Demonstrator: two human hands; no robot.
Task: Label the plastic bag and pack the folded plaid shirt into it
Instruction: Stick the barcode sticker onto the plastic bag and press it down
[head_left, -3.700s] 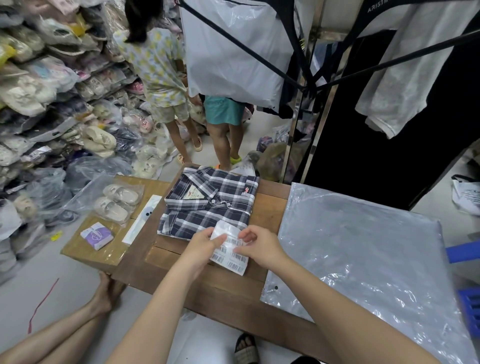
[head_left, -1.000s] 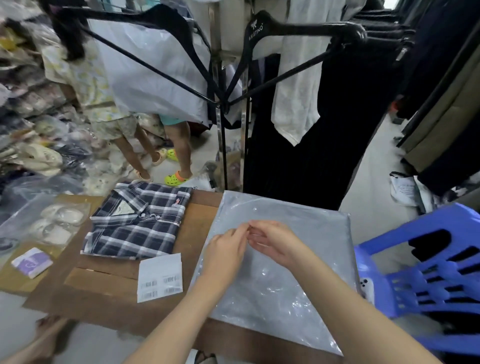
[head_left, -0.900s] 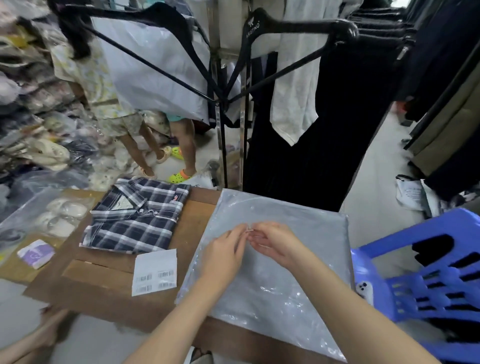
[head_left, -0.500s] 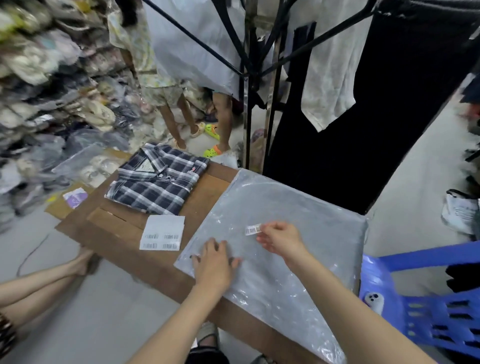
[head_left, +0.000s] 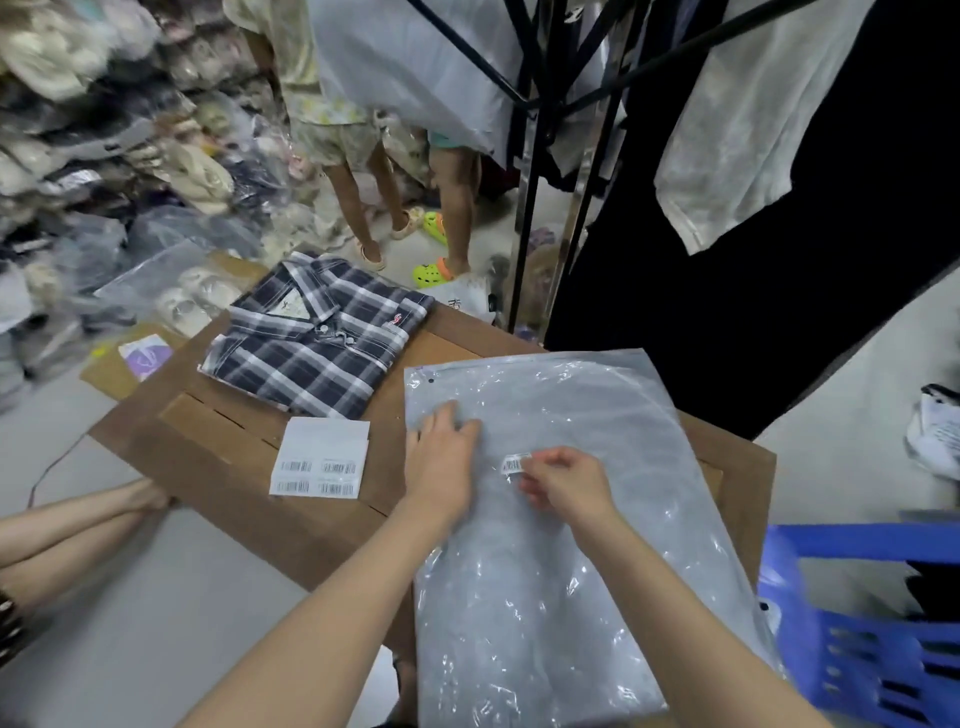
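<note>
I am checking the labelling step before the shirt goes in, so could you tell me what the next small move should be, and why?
Probably press the barcode label flat with the right hand: its fingertips sit at the label's edge on the plastic bag, the left hand steadies the bag.

Plaid shirt (head_left: 317, 345) lies left of plastic bag (head_left: 561, 545) on table (head_left: 223, 457).

Blue plastic chair (head_left: 862, 618) right of wooden table (head_left: 218, 447); bagged sandals (head_left: 187, 301) left; green clogs (head_left: 434, 273) beyond.
</note>
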